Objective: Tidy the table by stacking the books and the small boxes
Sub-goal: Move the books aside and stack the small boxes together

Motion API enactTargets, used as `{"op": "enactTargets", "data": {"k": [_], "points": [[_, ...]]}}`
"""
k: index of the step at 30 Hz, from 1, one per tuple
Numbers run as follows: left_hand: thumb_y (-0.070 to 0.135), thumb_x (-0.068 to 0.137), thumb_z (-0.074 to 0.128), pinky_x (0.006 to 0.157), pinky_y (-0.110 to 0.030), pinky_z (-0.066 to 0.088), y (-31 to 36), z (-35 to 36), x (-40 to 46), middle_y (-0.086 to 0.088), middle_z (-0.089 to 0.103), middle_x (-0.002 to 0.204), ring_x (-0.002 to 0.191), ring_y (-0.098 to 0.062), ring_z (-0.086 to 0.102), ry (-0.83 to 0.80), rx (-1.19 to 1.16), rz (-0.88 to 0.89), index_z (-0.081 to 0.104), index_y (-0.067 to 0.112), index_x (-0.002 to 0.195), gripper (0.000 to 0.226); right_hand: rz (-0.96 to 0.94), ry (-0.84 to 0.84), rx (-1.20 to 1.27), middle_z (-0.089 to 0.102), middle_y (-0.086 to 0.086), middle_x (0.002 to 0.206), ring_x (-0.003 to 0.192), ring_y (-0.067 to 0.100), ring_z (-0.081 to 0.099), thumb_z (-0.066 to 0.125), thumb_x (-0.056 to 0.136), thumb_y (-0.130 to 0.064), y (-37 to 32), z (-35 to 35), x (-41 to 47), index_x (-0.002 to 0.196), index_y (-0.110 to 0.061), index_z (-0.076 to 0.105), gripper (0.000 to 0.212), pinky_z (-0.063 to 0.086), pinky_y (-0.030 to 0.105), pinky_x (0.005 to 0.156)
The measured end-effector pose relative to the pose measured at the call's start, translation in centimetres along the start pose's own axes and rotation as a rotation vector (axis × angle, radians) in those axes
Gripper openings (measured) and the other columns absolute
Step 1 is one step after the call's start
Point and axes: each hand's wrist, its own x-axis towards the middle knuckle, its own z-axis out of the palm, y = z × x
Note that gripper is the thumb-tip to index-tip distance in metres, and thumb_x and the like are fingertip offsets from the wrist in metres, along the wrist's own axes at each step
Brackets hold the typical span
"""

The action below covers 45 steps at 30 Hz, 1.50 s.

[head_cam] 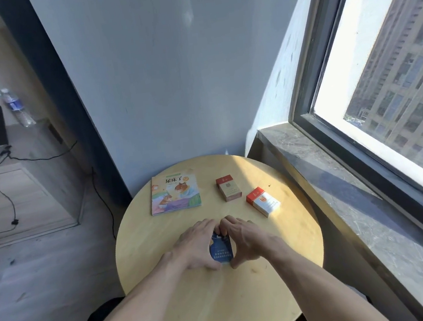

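A dark blue book (220, 248) lies on the round wooden table (223, 305), mostly covered by my hands. My left hand (194, 247) rests on its left side and my right hand (246, 238) on its right side, fingertips meeting at its far edge. A picture book (175, 193) with cartoon animals lies flat at the far left of the table. Two small red-and-white boxes lie to the right: one (228, 187) near the picture book, the other (263, 201) closer to the window, in sunlight.
A grey wall stands behind the table. A marble window sill (341, 184) and a large window run along the right. At the left, a wooden cabinet (21, 183) carries a water bottle (17, 108), a black device and cables.
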Motion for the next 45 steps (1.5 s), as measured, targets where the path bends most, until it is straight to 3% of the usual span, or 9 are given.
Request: {"op": "enactTargets", "data": {"k": [6, 10, 16, 24, 28, 31, 36, 39, 45], "points": [[0.052, 0.056, 0.083, 0.086, -0.035, 0.051, -0.6, -0.4, 0.5, 0.011, 0.049, 0.110, 0.104, -0.013, 0.052, -0.015, -0.020, -0.010, 0.041, 0.031, 0.111, 0.072, -0.001, -0.005, 0.015, 0.049, -0.005, 0.123, 0.107, 0.016, 0.052, 0.090, 0.061, -0.050, 0.5, 0.0, 1.1, 0.127, -0.030, 0.040, 0.085, 0.052, 0.037, 0.093], [0.054, 0.054, 0.082, 0.084, -0.032, 0.050, -0.7, -0.4, 0.7, 0.014, 0.049, 0.109, 0.101, -0.010, 0.052, -0.015, -0.005, -0.014, 0.041, 0.034, 0.111, 0.073, 0.029, -0.055, 0.055, 0.051, -0.007, 0.124, 0.109, 0.016, 0.050, 0.081, 0.071, -0.061, 1.7, -1.8, 1.0, 0.124, -0.032, 0.048, 0.068, 0.050, 0.036, 0.094], [0.049, 0.056, 0.081, 0.073, -0.028, 0.038, -2.6, -1.5, 0.1, 0.015, 0.048, 0.110, 0.098, -0.009, 0.048, 0.008, -0.024, -0.096, 0.040, 0.034, 0.110, 0.069, 0.369, 0.273, -0.028, 0.047, 0.001, 0.144, 0.119, 0.022, 0.051, 0.069, 0.090, -0.046, 6.8, -4.7, 0.0, 0.120, -0.027, 0.059, 0.037, 0.051, 0.042, 0.097], [0.045, 0.059, 0.081, 0.073, -0.028, 0.039, -4.2, -2.8, 0.2, 0.017, 0.050, 0.112, 0.097, -0.008, 0.050, 0.023, -0.052, -0.155, 0.042, 0.034, 0.112, 0.067, 0.509, 0.110, 0.171, 0.055, -0.001, 0.117, 0.098, 0.014, 0.054, 0.076, 0.084, -0.046, 6.8, -3.9, 1.0, 0.103, -0.028, 0.060, 0.031, 0.052, 0.027, 0.078], [0.046, 0.058, 0.080, 0.073, -0.030, 0.041, -4.7, -3.0, 0.8, 0.017, 0.050, 0.111, 0.096, -0.009, 0.051, 0.010, -0.064, -0.152, 0.041, 0.035, 0.112, 0.068, 0.554, -0.028, 0.167, 0.059, 0.002, 0.111, 0.095, 0.019, 0.059, 0.072, 0.082, -0.059, 5.5, -4.6, 2.4, 0.107, -0.022, 0.064, 0.045, 0.059, 0.037, 0.082], [0.046, 0.057, 0.081, 0.071, -0.030, 0.040, -5.2, -3.0, 1.1, 0.019, 0.049, 0.111, 0.093, -0.007, 0.051, 0.006, -0.089, -0.144, 0.041, 0.036, 0.113, 0.069, 0.654, -0.129, 0.299, 0.063, 0.005, 0.100, 0.088, 0.027, 0.069, 0.076, 0.079, -0.058, 5.4, -7.7, 3.6, 0.106, -0.020, 0.066, 0.047, 0.064, 0.040, 0.069], [0.044, 0.057, 0.082, 0.071, -0.030, 0.040, -5.9, -2.9, 1.5, 0.020, 0.049, 0.112, 0.096, -0.006, 0.052, 0.016, -0.126, -0.123, 0.041, 0.037, 0.114, 0.070, 0.346, 0.032, -0.132, 0.058, 0.001, 0.123, 0.105, 0.023, 0.057, 0.081, 0.081, -0.036, 6.1, -10.1, 8.1, 0.094, -0.027, 0.057, 0.028, 0.055, 0.041, 0.081], [0.045, 0.057, 0.082, 0.073, -0.031, 0.041, -6.2, -2.7, 1.7, 0.018, 0.049, 0.114, 0.098, -0.008, 0.053, 0.020, -0.128, -0.116, 0.041, 0.036, 0.115, 0.072, 0.161, -0.043, -0.279, 0.051, -0.003, 0.140, 0.124, 0.025, 0.048, 0.083, 0.079, -0.032, 6.1, -9.7, 10.6, 0.095, -0.028, 0.055, 0.032, 0.047, 0.040, 0.088], [0.046, 0.056, 0.084, 0.076, -0.031, 0.044, -6.7, -2.4, 2.0, 0.016, 0.050, 0.113, 0.099, -0.009, 0.052, 0.038, -0.114, -0.104, 0.041, 0.036, 0.114, 0.073, 0.168, -0.168, -0.338, 0.051, -0.006, 0.138, 0.135, 0.026, 0.041, 0.083, 0.077, -0.031, 6.3, -8.6, 13.4, 0.124, -0.026, 0.057, 0.054, 0.040, 0.042, 0.097]]}}
